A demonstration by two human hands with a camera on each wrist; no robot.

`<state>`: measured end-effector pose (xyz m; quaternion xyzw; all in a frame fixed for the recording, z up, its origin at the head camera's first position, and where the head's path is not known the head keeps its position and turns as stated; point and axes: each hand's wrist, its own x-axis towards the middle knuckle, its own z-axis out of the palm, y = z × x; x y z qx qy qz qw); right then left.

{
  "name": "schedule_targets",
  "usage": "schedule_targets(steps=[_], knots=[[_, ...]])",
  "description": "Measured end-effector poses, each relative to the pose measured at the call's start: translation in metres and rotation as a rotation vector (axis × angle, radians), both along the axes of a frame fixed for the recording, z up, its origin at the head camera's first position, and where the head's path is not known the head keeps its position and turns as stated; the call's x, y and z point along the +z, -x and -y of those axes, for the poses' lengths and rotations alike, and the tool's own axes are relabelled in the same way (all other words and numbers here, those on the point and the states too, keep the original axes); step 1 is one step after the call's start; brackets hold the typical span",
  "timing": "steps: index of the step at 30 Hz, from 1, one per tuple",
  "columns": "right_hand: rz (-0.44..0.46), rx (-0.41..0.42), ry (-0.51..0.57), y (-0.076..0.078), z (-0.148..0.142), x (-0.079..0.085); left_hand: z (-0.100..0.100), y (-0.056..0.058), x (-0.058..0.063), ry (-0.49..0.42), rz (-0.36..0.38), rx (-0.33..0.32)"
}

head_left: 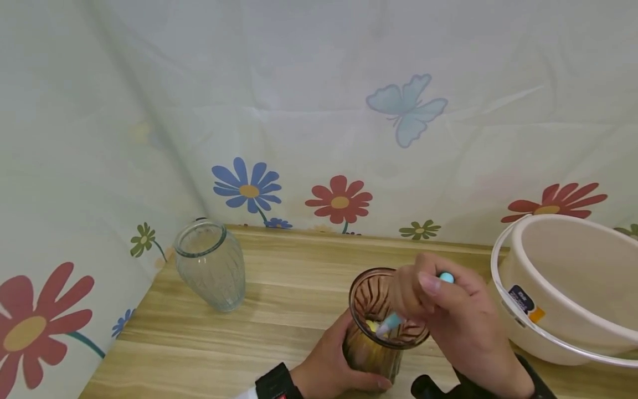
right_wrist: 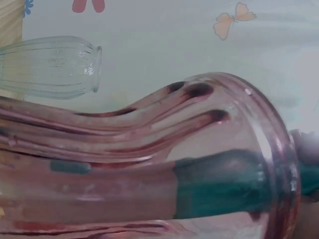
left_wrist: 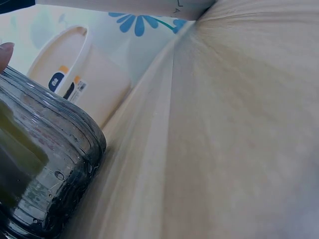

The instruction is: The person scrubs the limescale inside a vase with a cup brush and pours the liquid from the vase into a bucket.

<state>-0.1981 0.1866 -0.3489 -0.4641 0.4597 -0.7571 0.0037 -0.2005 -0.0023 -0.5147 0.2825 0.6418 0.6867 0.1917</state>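
Observation:
My left hand (head_left: 326, 360) is wrapped round the body of a ribbed brown-pink glass vase (head_left: 366, 354) with a flared rim. The right hand (head_left: 448, 316) grips the turquoise handle (head_left: 391, 322) of a bottle brush, which reaches down through the vase's mouth. Through the glass in the right wrist view, the handle's turquoise part (right_wrist: 219, 191) joins a paler shaft. A yellow-and-grey sponge-like head (left_wrist: 20, 154) shows inside the vase's lower part in the left wrist view, with drops on the glass. One left fingertip (left_wrist: 5, 55) shows there on the vase; the other fingers are hidden.
A clear ribbed glass vase (head_left: 211, 271) stands at the left near the back of the wooden table (head_left: 284, 277). To the right sits a cream bucket (head_left: 538, 310) with its handle hanging on the near side. A floral sheet (head_left: 299, 111) hangs behind.

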Motion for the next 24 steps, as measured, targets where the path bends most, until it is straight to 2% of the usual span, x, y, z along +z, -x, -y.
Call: schedule_targets(steps=[5, 15, 20, 24], knots=[[0.016, 0.010, 0.104, -0.003, -0.004, 0.002, -0.002, 0.001, -0.001, 0.020, 0.000, -0.003], [-0.065, 0.051, 0.303, -0.003, -0.018, 0.005, 0.000, 0.001, -0.002, 0.034, 0.027, -0.004], [-0.094, 0.044, 0.340, -0.003, -0.021, 0.003, 0.001, 0.002, -0.003, 0.047, 0.020, -0.005], [-0.078, 0.059, 0.339, -0.002, -0.018, 0.003, 0.001, 0.002, -0.004, 0.040, 0.005, -0.002]])
